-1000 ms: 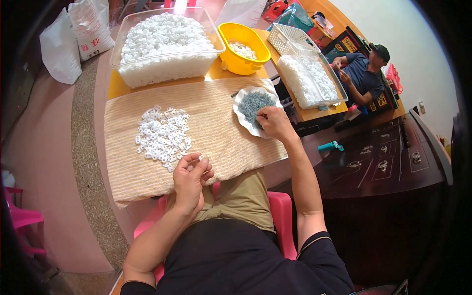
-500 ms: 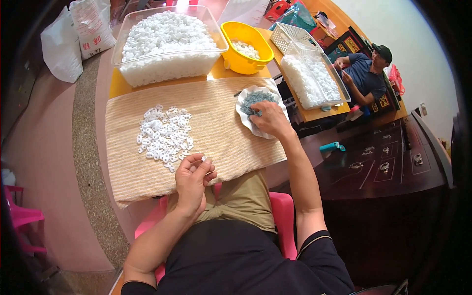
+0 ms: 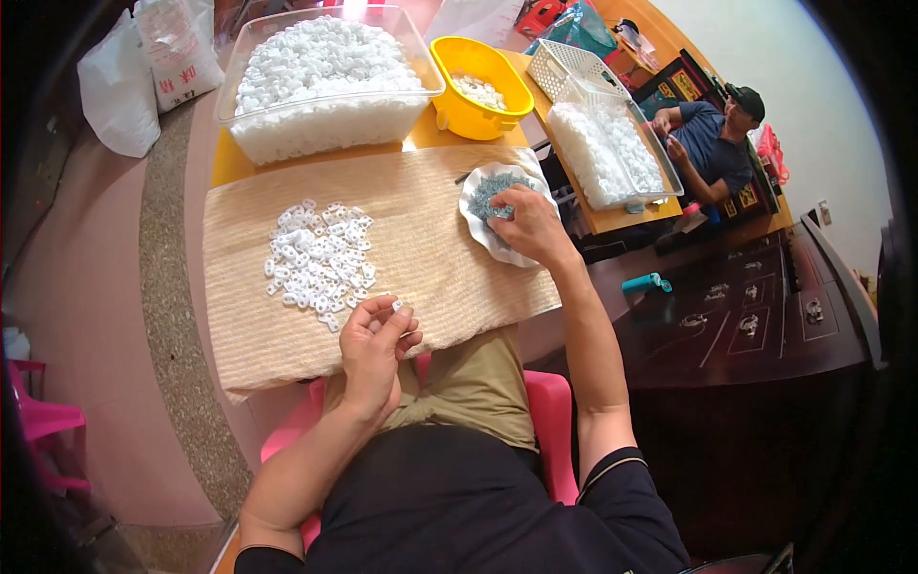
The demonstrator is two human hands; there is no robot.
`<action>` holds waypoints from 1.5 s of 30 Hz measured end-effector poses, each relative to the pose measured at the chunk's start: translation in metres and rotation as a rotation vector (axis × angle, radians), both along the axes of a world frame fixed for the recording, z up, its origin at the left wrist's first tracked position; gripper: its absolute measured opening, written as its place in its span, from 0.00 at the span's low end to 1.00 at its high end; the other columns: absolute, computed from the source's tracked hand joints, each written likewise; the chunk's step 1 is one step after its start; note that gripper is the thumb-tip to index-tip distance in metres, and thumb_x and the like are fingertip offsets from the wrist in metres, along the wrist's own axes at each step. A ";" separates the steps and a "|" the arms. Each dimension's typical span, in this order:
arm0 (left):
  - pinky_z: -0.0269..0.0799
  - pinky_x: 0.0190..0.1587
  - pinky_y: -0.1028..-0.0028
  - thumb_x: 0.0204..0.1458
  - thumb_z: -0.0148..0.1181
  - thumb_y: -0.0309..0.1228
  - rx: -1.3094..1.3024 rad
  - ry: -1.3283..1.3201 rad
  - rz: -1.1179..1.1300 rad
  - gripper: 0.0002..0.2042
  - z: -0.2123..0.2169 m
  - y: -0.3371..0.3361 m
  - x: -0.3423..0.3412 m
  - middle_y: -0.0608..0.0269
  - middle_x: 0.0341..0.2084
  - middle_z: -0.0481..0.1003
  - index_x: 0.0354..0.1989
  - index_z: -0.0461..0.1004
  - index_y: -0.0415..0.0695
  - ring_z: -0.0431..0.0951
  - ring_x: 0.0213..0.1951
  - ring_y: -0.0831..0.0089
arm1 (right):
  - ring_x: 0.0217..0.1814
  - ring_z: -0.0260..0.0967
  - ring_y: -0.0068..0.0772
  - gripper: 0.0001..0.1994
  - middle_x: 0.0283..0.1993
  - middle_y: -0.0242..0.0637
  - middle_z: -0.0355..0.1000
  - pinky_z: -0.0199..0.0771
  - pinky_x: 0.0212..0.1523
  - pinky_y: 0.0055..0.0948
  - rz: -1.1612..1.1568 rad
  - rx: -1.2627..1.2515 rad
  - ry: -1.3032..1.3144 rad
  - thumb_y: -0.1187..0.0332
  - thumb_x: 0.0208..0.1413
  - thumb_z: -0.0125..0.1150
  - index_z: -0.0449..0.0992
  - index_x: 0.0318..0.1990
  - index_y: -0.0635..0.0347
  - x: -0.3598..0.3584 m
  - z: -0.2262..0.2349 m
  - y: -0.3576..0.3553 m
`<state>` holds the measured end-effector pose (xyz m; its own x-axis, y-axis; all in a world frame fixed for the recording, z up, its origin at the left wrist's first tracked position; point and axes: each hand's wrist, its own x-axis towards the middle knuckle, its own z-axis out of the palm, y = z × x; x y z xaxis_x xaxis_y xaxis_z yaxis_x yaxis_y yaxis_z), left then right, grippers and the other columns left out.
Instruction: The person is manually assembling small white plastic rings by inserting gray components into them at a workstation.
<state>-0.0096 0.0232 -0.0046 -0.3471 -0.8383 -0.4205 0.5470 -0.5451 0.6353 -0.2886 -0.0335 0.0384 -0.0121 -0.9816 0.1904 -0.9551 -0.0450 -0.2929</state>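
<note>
While my right hand [image 3: 529,222] rests on the white scalloped dish [image 3: 478,234] of small grey-blue pieces [image 3: 497,188] at the far right of the woven mat [image 3: 430,249], its fingers are curled down together into that heap; I cannot tell whether they have pinched one. My left hand [image 3: 375,346] sits near me at the mat's near edge, fingers closed on a small white part [image 3: 396,306]. From the left-hand fingers, the dish lies up and to the right, well apart. The loose pile of white rings [image 3: 320,253] lies just beyond the left hand, much nearer to it than to the right.
</note>
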 end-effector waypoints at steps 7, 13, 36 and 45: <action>0.74 0.32 0.80 0.54 0.60 0.24 0.003 -0.016 0.028 0.11 0.000 0.000 -0.001 0.64 0.29 0.72 0.43 0.67 0.41 0.74 0.29 0.79 | 0.36 0.74 0.42 0.08 0.36 0.40 0.75 0.73 0.38 0.38 0.181 0.041 0.104 0.71 0.48 0.59 0.76 0.37 0.60 0.042 0.004 0.016; 0.74 0.32 0.79 0.53 0.60 0.24 0.002 0.005 0.020 0.11 0.002 0.000 -0.003 0.65 0.29 0.72 0.43 0.67 0.41 0.74 0.30 0.79 | 0.35 0.75 0.43 0.05 0.33 0.41 0.74 0.76 0.34 0.38 0.258 0.148 0.382 0.73 0.49 0.51 0.73 0.32 0.60 0.048 -0.013 0.016; 0.75 0.35 0.81 0.54 0.60 0.23 -0.023 0.031 -0.024 0.11 -0.003 -0.002 -0.002 0.64 0.31 0.74 0.45 0.71 0.38 0.76 0.31 0.78 | 0.29 0.72 0.18 0.07 0.29 0.32 0.74 0.76 0.31 0.19 0.098 0.313 -1.087 0.74 0.55 0.62 0.76 0.38 0.70 0.081 -0.028 0.050; 0.75 0.36 0.81 0.53 0.60 0.22 0.048 0.032 -0.030 0.11 -0.006 -0.007 0.000 0.59 0.32 0.76 0.44 0.71 0.33 0.77 0.32 0.77 | 0.32 0.72 0.17 0.06 0.32 0.32 0.75 0.74 0.35 0.17 0.155 0.431 -1.260 0.74 0.56 0.60 0.76 0.39 0.69 0.099 -0.042 0.056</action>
<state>-0.0095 0.0160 -0.0106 -0.3854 -0.8068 -0.4478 0.5499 -0.5905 0.5907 -0.1894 0.0225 -0.0039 0.1668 -0.9672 -0.1914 -0.0186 0.1910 -0.9814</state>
